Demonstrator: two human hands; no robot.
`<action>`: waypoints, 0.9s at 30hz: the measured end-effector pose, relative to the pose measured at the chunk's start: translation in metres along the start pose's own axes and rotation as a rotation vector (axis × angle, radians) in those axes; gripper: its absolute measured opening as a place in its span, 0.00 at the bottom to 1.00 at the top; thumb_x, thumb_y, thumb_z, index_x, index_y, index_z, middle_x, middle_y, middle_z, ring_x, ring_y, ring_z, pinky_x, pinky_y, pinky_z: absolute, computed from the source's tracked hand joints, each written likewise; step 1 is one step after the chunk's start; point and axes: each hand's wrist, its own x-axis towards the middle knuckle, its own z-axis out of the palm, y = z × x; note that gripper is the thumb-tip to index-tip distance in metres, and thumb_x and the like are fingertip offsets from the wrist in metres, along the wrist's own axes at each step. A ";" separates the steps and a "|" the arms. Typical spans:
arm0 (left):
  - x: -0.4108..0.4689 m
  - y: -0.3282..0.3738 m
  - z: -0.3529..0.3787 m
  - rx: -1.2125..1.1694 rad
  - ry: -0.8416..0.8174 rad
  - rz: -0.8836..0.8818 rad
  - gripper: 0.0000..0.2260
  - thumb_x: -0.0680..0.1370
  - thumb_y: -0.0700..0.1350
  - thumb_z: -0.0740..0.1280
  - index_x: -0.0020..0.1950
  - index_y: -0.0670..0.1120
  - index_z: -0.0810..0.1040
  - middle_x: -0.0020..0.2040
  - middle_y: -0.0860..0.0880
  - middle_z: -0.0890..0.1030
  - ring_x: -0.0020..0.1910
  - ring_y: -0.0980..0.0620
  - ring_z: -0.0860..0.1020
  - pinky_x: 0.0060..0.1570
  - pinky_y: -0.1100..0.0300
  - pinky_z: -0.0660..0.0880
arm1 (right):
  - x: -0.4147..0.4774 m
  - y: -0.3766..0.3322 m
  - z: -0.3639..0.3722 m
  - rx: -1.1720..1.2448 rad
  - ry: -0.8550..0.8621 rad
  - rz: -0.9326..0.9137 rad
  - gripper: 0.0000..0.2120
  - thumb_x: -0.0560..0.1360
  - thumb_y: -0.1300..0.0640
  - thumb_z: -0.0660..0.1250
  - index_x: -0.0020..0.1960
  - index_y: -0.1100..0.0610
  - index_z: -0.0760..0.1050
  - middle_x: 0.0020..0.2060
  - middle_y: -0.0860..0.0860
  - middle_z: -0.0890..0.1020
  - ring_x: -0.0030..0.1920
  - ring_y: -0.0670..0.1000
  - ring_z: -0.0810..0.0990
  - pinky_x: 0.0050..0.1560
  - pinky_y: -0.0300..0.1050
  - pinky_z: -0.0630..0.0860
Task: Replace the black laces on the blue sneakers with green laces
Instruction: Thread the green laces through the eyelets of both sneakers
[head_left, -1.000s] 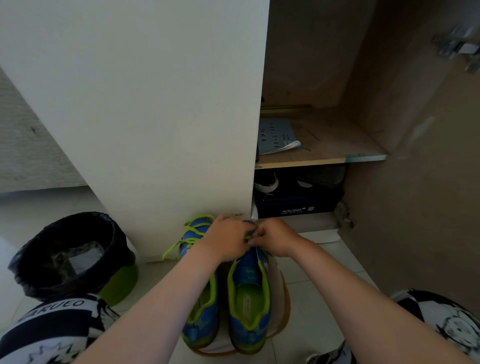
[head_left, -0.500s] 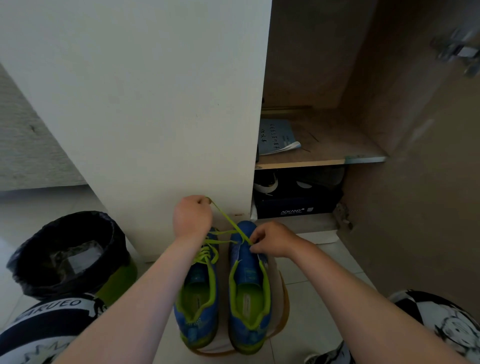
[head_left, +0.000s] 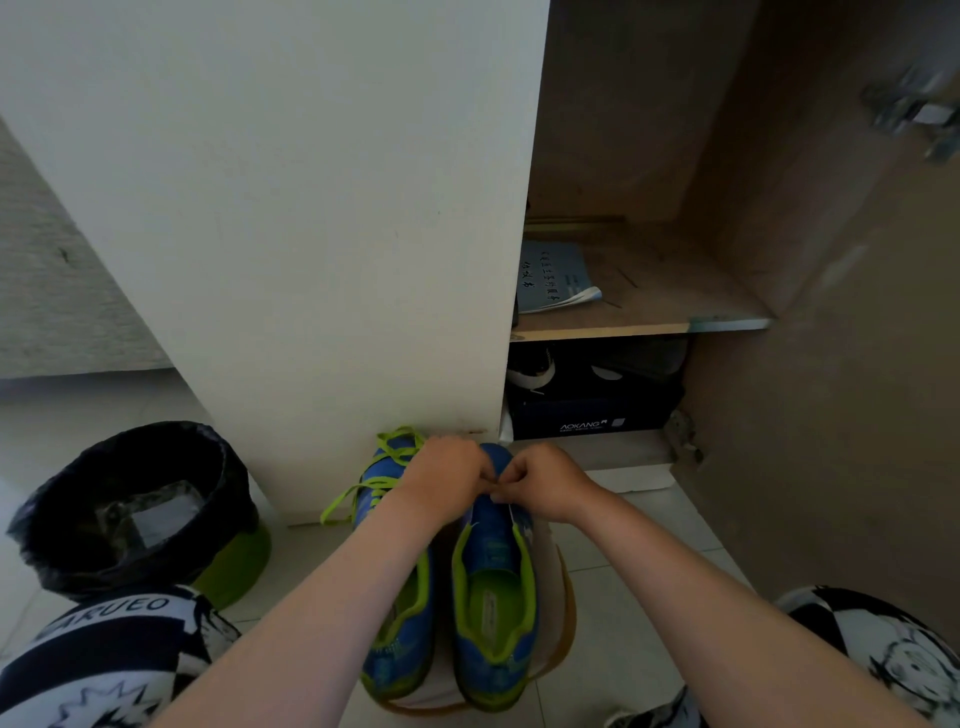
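While the person crouches at the open cupboard, both hands meet over the toe end of the right sneaker (head_left: 493, 597). The left hand (head_left: 447, 480) and the right hand (head_left: 550, 483) are curled tight, fingertips almost touching, pinching a thin lace strand (head_left: 512, 514) that runs down from under the right hand's fingers onto the shoe. How much of it each hand has is hidden by the knuckles.

Just left of the fingers sits the left sneaker (head_left: 400, 623), blue with lime lining like its partner. Its loose green laces (head_left: 353, 499) trail out beyond the left hand's knuckles towards the white cupboard door (head_left: 311, 208).

Past the fingertips, inside the cupboard, a dark shoebox (head_left: 592, 418) reads "AOKANG" in white. Above it, on the wooden shelf (head_left: 649, 312), lies a pale blue booklet (head_left: 553, 278) with dark printed characters too small to read.

Well left of the hands stands a green bin (head_left: 239, 561) lined with a black bag. Nearer than the hands, on the left, a black-and-white printed garment (head_left: 124, 613) shows the letters "ARUEO".
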 end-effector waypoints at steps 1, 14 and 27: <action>0.000 -0.001 -0.002 0.023 0.026 -0.049 0.09 0.78 0.49 0.65 0.52 0.53 0.85 0.49 0.49 0.84 0.50 0.47 0.80 0.47 0.57 0.72 | 0.000 0.000 -0.001 -0.005 0.006 0.015 0.13 0.69 0.54 0.79 0.30 0.44 0.79 0.31 0.40 0.80 0.35 0.39 0.78 0.39 0.38 0.74; -0.003 -0.005 -0.004 -0.563 0.078 -0.286 0.10 0.77 0.37 0.59 0.40 0.38 0.78 0.38 0.44 0.79 0.38 0.48 0.75 0.37 0.56 0.72 | -0.001 -0.004 -0.005 0.019 0.034 0.280 0.12 0.73 0.56 0.73 0.45 0.67 0.83 0.34 0.60 0.85 0.36 0.57 0.86 0.43 0.56 0.84; 0.006 -0.008 -0.009 -0.867 0.187 -0.255 0.09 0.80 0.43 0.63 0.42 0.47 0.79 0.38 0.50 0.80 0.38 0.53 0.78 0.36 0.66 0.72 | -0.003 0.005 -0.005 0.157 0.030 0.278 0.08 0.74 0.56 0.73 0.47 0.62 0.83 0.41 0.59 0.85 0.42 0.57 0.86 0.34 0.44 0.80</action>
